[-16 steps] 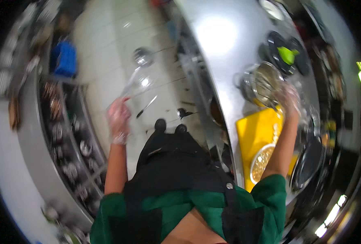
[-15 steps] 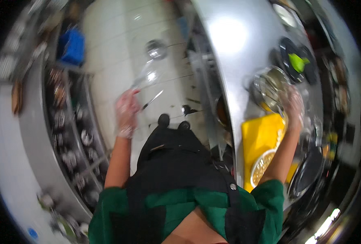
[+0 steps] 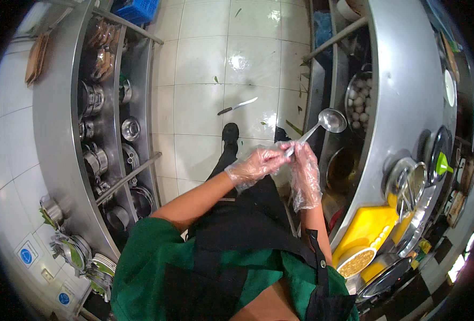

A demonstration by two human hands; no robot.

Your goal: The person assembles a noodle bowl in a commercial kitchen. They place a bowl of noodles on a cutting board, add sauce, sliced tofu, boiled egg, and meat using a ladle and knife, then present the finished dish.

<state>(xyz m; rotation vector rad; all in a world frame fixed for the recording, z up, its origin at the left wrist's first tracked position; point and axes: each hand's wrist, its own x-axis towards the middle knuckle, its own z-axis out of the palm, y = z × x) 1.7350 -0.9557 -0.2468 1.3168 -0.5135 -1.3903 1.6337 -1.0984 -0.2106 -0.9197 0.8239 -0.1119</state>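
Observation:
A metal ladle (image 3: 332, 121) is held in front of me above the floor, its round bowl pointing away to the right. My right hand (image 3: 305, 171), in a clear plastic glove, is closed around the lower part of its handle. My left hand (image 3: 259, 167), gloved the same way, pinches the handle's near end, touching the right fingers. Part of the handle is hidden by the fingers. On the tiled floor beyond my feet lies a knife (image 3: 238, 106) with a dark grip.
A steel counter (image 3: 402, 64) on the right carries a yellow cutting board (image 3: 366, 227), a bowl of chopped food (image 3: 356, 262) and a metal pot (image 3: 400, 179). Beneath it stands a bowl of eggs (image 3: 361, 101). To the left, shelves hold several metal pots (image 3: 92, 99). Scraps litter the floor.
My right hand has left the pot on the counter and come to the ladle. My left hand, with the ladle, has moved right to meet it. My view has turned somewhat.

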